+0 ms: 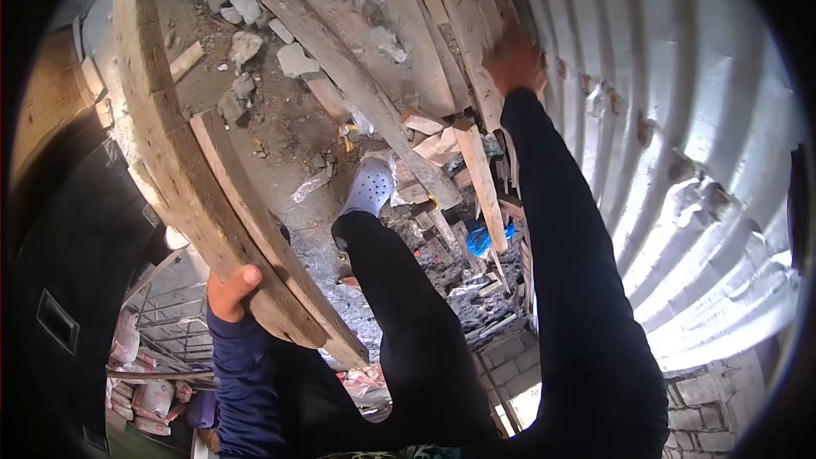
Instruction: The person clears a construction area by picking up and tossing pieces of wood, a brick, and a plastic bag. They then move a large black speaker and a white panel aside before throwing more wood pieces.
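Observation:
My left hand [231,291] is closed round the lower part of a long, thick wooden beam [183,153], its thumb over the top face. A narrower plank [255,221] lies along the beam's right side. At the upper right my right hand [515,64] is blurred by motion, beside the upright planks [467,25] and the corrugated metal sheet [612,59]. Whether it touches a plank or holds anything, I cannot tell.
Another long plank [340,68] slants across the rubble. Broken concrete [246,4] and wood scraps [438,144] litter the ground round my foot in a white clog [371,187]. A blue plastic scrap [483,240] lies lower right, and sacks [155,398] are at lower left.

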The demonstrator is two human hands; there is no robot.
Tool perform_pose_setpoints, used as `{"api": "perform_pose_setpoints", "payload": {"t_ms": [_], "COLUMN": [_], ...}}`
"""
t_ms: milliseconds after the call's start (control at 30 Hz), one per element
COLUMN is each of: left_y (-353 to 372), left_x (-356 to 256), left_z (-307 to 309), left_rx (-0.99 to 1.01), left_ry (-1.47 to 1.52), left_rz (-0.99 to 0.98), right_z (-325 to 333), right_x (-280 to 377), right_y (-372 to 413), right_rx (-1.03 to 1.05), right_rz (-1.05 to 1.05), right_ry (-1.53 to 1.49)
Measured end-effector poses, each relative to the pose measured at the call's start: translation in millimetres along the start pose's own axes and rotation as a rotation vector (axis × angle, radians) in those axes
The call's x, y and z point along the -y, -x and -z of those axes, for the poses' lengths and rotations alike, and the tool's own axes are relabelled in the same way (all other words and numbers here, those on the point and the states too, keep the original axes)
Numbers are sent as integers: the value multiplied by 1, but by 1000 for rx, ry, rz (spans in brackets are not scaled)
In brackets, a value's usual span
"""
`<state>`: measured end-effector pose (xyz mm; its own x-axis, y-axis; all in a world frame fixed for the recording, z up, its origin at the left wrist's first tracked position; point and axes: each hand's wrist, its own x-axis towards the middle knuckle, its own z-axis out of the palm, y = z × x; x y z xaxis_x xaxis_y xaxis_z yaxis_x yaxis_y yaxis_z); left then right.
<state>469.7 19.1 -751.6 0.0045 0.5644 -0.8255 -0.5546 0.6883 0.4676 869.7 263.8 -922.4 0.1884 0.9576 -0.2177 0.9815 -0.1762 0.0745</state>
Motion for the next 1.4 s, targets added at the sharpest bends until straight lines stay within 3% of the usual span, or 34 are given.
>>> {"api": "perform_pose_setpoints", "payload": {"t_ms": [100,133,267,300,333,400,500,633,733,767,800,867,900,967,1100,1133,1200,1233,1300,1333,1400], "left_y": [34,48,123,147,171,228,328,445,520,540,559,589,607,638,705,716,740,751,766,774,787], "left_x": [-23,-30,-73,-92,-110,-137,-177,-198,-214,-214,-201,-178,-169,-164,-155,-145,-121,-98,-123,-134,-130], "left_z": [-5,-6,-13,-19,-19,-10,7,52,95,112,135,197,217,252,293,305,330,352,334,327,329], "left_rx": [-42,-61,-75,-46,-84,-79,-216,-389,-487,-512,-518,-823,-826,-1072,-1006,-1024,-1296,-1322,-1209,-1093,-1146], "left_ry": [-36,-50,23,56,70,24,104,172,199,201,214,227,237,213,195,204,281,250,241,233,149], "left_rz": [-83,-127,-244,-277,-337,-442,-591,-792,-997,-1103,-1102,-1238,-1248,-1286,-1420,-1441,-1461,-1412,-1487,-1541,-1501], "right_z": [19,51,122,158,173,223,273,369,411,408,412,425,436,469,514,521,542,561,605,601,639], "right_x": [-8,0,-17,-20,-29,-41,-78,-65,-42,-37,-42,1,21,85,203,234,298,337,412,444,509], "right_y": [33,57,163,193,224,280,356,400,406,404,403,387,387,383,381,376,371,375,396,391,426], "right_rx": [7,86,159,246,200,329,344,505,517,436,432,227,217,162,36,91,158,161,430,437,794], "right_rz": [64,-104,-51,-39,-26,-6,83,71,119,171,178,373,382,413,516,599,789,897,999,1071,1042], "right_ry": [-62,-148,-122,-275,-349,-327,-174,-73,-137,-107,-96,-185,-185,-297,-396,-523,-682,-720,-900,-890,-1140]}}
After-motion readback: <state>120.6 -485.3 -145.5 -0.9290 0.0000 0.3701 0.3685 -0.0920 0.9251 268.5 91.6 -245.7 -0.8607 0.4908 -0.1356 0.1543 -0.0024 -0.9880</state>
